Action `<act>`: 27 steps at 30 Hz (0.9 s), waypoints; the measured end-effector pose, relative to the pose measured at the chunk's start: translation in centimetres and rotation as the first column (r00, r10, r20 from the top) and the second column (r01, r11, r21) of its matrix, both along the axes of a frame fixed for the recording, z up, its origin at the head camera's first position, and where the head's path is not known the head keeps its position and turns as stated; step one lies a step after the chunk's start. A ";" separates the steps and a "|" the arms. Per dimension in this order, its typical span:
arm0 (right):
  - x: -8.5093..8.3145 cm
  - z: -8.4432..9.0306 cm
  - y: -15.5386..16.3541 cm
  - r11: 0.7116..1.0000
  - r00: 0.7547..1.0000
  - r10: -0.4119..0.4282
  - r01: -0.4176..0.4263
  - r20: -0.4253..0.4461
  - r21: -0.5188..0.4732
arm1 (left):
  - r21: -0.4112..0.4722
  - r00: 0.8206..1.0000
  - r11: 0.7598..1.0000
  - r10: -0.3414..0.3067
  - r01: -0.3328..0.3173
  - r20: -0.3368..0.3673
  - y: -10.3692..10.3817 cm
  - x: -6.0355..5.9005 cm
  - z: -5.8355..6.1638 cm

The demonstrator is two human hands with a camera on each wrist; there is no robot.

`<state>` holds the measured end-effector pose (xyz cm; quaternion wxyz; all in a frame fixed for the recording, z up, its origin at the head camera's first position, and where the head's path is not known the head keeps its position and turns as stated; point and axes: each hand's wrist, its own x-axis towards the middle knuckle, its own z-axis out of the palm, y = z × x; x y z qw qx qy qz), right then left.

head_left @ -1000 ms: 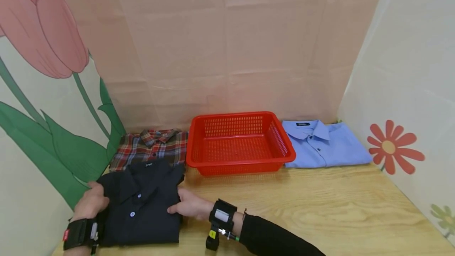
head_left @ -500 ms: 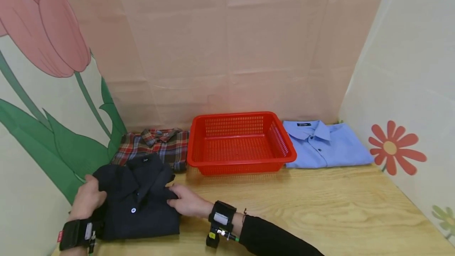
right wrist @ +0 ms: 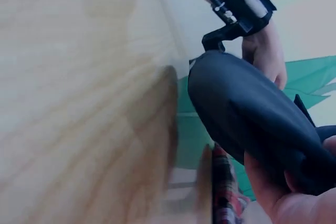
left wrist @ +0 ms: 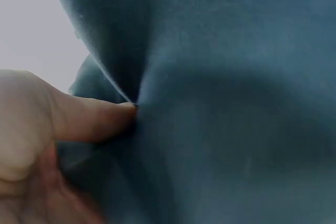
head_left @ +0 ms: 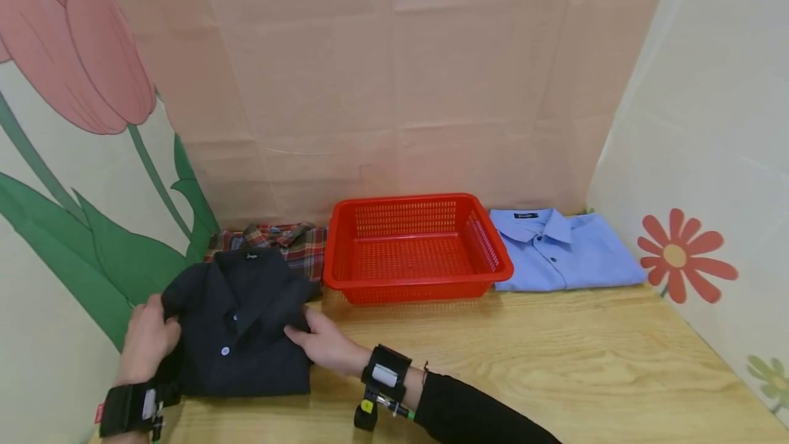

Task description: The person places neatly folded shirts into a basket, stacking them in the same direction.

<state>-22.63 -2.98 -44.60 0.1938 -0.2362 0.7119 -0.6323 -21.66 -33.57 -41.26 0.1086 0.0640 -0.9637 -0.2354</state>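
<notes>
Folded black shirt (head_left: 237, 324) sits at the table's (head_left: 555, 362) near-left corner, its collar end overlapping the plaid shirt (head_left: 296, 242) behind. Flower-print wall close on the left; red basket (head_left: 416, 245) just right of the plaid shirt, blue shirt (head_left: 564, 249) beyond it. Bare wood lies open to the right and front. Left hand (head_left: 144, 341) grips the black shirt's left edge, thumb pressed into the cloth; right hand (head_left: 323, 344) pinches its right edge, fingers curled under.
</notes>
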 end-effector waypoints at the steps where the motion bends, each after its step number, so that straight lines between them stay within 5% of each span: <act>1: 0.0 0.2 0.1 1.000 1.000 0.005 -0.005 -0.001 -0.011 | 0.015 1.000 1.000 0.011 -0.012 0.011 0.1 0.0 0.0; 8: -0.8 0.7 0.5 0.982 1.000 -0.008 0.011 0.021 -0.189 | 0.058 0.998 0.996 0.060 -0.062 0.037 0.9 0.0 0.0; 18: -1.8 1.3 1.7 0.958 0.984 -0.177 0.180 0.036 -0.223 | 0.039 0.992 0.998 0.059 -0.055 -0.112 2.2 -0.3 -0.3; 21: -1.9 1.9 2.2 0.947 0.969 -0.247 0.242 0.007 -0.212 | 0.028 0.973 0.999 0.037 -0.031 -0.228 2.7 -0.5 -0.5; 27: -2.5 3.1 3.3 0.920 0.913 -0.385 0.369 -0.131 -0.133 | 0.030 0.897 0.999 0.023 -0.012 -0.441 3.9 -1.0 -0.9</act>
